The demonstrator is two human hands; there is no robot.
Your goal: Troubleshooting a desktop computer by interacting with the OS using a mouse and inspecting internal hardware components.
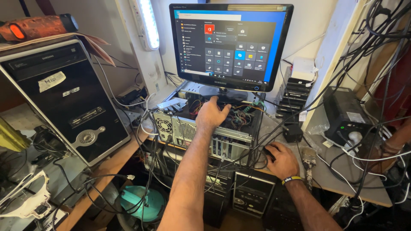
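left hand (210, 114) fingertips hidden inside open computer case (201, 128), right hand (280, 159) perhaps covering mouse

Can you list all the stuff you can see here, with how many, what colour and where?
Monitor: one, black, switched on, standing over the open computer.
Open computer case: one, grey metal, lying on the desk, coloured wires inside.
Tower computer: one, black and silver, upright on the left.
Torch: one, orange and black, on top of the tower.
Strip lamp: one, white, lit, on the back wall.
Small box unit: one, black, on the right of the desk.
Cables: many, mostly black and white, hanging on the right.
Round thing: one, teal, under the desk.
Left hand: reaching into the open case.
Right hand: resting on the desk over something black, striped wristband.
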